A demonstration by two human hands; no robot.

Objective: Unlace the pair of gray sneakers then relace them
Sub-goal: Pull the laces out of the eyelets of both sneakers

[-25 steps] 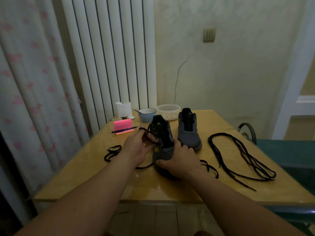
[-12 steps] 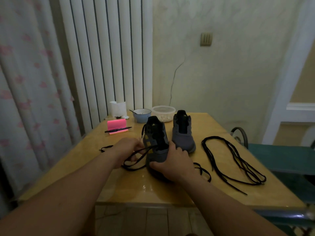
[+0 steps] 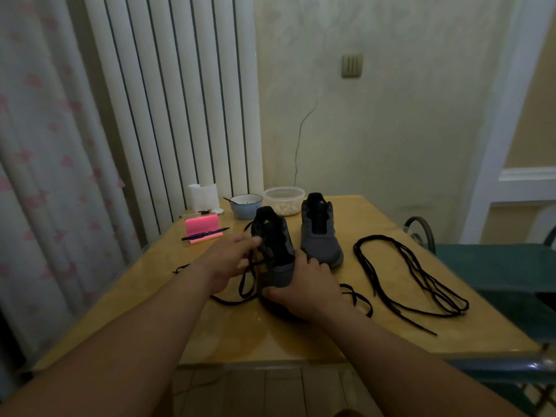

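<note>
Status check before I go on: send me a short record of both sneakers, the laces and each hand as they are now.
near sneaker: upright, black lace trails from it on both sides
far sneaker: no lace visible, stands beside it
loose lace: coiled on table, right of the sneakers
left hand: at near sneaker's eyelets, over the black lace; grip unclear
right hand: grips near sneaker's toe

Two bare forearms, two bare hands
Both forearms show uncovered from the lower edge to the wrists; left hand point(image 3: 228, 263) and right hand point(image 3: 304, 287) are likewise bare, finer detail lost in dim light
</note>
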